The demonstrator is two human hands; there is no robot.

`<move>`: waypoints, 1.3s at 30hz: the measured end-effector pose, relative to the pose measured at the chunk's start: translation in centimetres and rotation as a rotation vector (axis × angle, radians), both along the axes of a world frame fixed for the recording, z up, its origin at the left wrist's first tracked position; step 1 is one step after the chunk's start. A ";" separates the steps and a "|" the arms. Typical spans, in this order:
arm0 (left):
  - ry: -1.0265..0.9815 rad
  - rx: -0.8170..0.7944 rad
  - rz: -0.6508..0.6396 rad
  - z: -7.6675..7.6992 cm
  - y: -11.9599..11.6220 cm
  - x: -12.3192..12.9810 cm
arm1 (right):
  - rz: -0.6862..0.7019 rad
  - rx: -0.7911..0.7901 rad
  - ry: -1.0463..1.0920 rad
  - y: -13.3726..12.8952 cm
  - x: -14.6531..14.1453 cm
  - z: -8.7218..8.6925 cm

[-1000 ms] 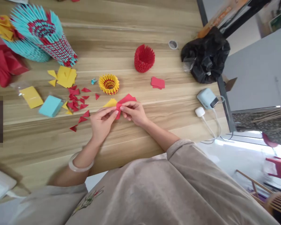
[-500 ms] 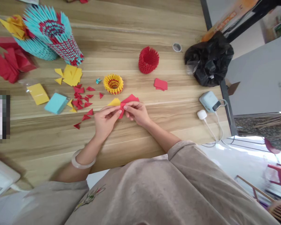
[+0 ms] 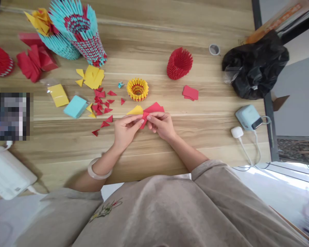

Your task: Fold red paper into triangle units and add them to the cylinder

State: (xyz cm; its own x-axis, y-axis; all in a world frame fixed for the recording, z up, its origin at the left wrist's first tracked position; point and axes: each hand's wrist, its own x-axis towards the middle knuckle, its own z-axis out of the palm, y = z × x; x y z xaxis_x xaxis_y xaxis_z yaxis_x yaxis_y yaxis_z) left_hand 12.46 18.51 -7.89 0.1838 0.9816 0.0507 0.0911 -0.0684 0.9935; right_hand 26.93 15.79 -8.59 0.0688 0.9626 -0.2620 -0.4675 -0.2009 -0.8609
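Observation:
Between my two hands is a small piece of red paper, partly covered by the fingers. My left hand pinches its left side between thumb and fingers. On the right side, my right hand grips it the same way, with the thumb on top. Just beyond the fingers lie a yellow paper piece and a flat stack of red paper. Folded red paper triangles are scattered left of my left hand. A yellow-and-red ring of folded paper stands past the hands.
A red folded-paper cup and red paper slips are at the right. Tall blue-and-red paper work stands far left, near yellow sheets and a blue pad. A black bag and a charger sit by the right edge.
The camera view has swung left, so the table things appear farther right. Both hands keep their pinch on the red paper, with little visible change in the fingers.

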 end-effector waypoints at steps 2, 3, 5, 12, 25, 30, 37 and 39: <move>-0.001 0.008 -0.010 0.0 0.0 0.0 | -0.013 0.001 0.008 0.0 0.0 -0.1; -0.003 0.012 -0.015 0.0 0.0 0.0 | -0.019 0.003 0.012 0.0 0.0 -0.1; -0.006 0.021 -0.018 0.1 0.0 0.0 | -0.027 0.007 0.012 0.0 -0.1 -0.1; -0.001 0.009 -0.014 0.2 -0.1 0.0 | -0.018 -0.007 0.010 -0.1 0.0 0.0; 0.024 0.075 -0.029 0.9 -0.2 0.1 | -0.041 0.037 -0.031 -0.5 0.1 0.3; 0.021 0.077 -0.045 1.1 -0.2 0.1 | -0.054 0.042 -0.091 -0.6 0.0 0.4; 0.038 0.079 -0.024 1.0 -0.2 0.1 | -0.059 0.043 -0.098 -0.6 0.0 0.6; 0.040 0.092 -0.001 1.0 -0.2 0.1 | -0.009 0.028 -0.097 -0.6 0.0 0.6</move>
